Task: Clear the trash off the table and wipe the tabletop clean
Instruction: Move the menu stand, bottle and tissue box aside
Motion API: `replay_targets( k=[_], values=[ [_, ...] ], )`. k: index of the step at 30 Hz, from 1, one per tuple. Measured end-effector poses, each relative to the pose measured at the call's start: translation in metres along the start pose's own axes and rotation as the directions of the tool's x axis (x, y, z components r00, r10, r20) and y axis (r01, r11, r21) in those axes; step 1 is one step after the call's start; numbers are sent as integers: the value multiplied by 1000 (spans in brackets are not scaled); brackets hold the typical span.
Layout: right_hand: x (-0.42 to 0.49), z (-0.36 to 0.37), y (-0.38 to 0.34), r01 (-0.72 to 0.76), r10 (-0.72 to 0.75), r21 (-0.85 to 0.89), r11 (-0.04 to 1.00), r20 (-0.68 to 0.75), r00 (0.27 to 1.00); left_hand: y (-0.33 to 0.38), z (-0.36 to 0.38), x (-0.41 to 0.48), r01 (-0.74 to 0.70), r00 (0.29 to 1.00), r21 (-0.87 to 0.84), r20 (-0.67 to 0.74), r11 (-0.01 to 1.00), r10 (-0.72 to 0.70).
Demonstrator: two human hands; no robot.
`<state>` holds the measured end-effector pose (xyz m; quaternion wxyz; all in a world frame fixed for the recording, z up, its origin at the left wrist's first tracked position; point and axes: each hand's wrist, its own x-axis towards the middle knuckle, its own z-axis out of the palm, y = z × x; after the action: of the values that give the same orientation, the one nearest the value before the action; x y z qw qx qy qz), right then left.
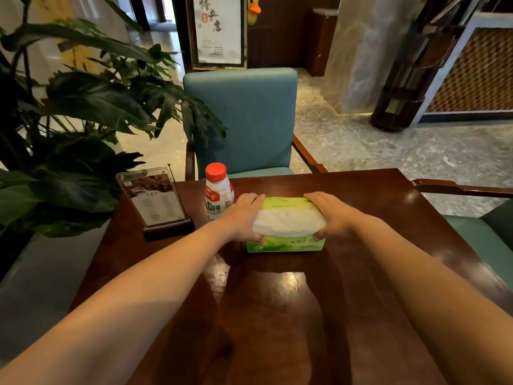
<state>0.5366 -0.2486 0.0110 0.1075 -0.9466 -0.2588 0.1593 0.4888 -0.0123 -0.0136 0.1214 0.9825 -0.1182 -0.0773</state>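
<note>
While both hands gripped the tissue pack, I logged positions.
Fingers of left hand and right hand curled round its ends; pack sat centrally on the surface, milk bottle just beside left hand.

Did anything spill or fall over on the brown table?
No, nothing stands out. The white plastic drink bottle with the red cap stands upright and closed, the clear menu holder in its dark wooden base is upright, and the green tissue pack lies flat, held by the left hand and right hand.
</note>
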Motion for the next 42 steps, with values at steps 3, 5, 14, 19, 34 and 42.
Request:
replay_targets(
  k=[3, 5, 14, 19, 34, 42],
  values=[
    [4, 5, 3, -2, 2, 24, 1000, 1, 1000, 0, 6, 1, 27, 1000, -30, 16, 999, -27],
    [5, 6, 3, -8, 8, 37, 999, 10, 1000, 1, 7, 1, 43, 998, -56, 41, 998, -41],
    [2, 0, -4, -72, 76, -58, 996, 59, 995, 13, 3, -9, 95, 983, -21, 162, 995, -91],
    [-22, -12, -1, -125, 128, -35, 991, 104, 986, 29, -11, -14, 71, 972, 59, 221, 996, -82],
    [-180, -80, 2, -179, 179, -54, 982, -7, 984, 161, -90, -63, -74, 969, 220, 247, 973, 18],
    [-319, -87, 16, -229, 223, -86, 970, -78, 972, 260, -83, -111, -177, 965, 201, 226, 963, 131]
  ],
)
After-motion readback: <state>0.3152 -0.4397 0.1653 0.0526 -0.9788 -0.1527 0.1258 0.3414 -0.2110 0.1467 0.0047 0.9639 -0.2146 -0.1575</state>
